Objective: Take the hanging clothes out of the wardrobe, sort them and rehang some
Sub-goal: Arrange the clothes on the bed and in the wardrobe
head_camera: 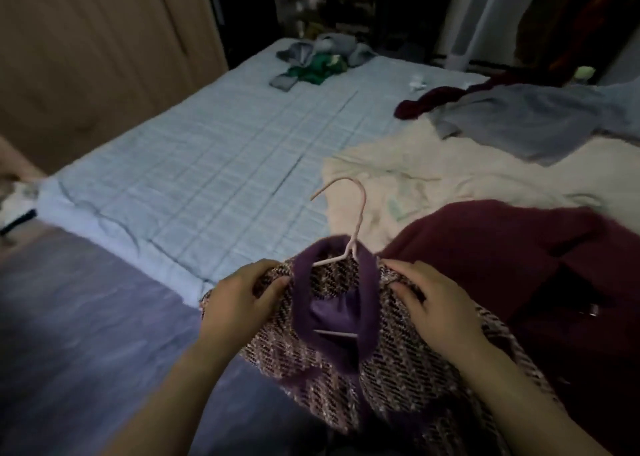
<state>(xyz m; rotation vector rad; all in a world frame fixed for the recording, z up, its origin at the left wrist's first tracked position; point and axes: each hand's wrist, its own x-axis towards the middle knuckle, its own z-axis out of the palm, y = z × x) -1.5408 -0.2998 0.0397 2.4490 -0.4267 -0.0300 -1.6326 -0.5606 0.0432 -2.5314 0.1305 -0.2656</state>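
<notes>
A tweed jacket (398,362) hangs low in the foreground, held over the near edge of the bed (194,164). Its weave is a speckled mix of pink, white and dark threads, and a plain purple collar (367,282) runs around the neckline, with smoother purple lining showing inside. The jacket sits on a thin pale pink hanger (349,213), whose hook rises out of the collar and curls to the left; part of the hanger's lower bar shows inside the neck opening.

The left hand (239,296) is closed on the jacket's left shoulder, fingers pinching the tweed just beside the collar. The right hand (429,303) grips the right shoulder in the same way, thumb and fingers pressed into the fabric. The two hands are apart, one on each side of the collar.

Just behind the jacket, a dark maroon garment (502,247) lies on the bed, touching a cream garment (433,185) spread beyond it. Farther right lies a grey-blue garment (519,119) over another maroon piece (426,102). At the far end of the pale blue quilted bed cover is a small heap of grey and green clothes (318,60).

The picture is dim and soft, and no writing, brand or label can be read; a pale green patch on the cream garment is too blurred to make out.
</notes>
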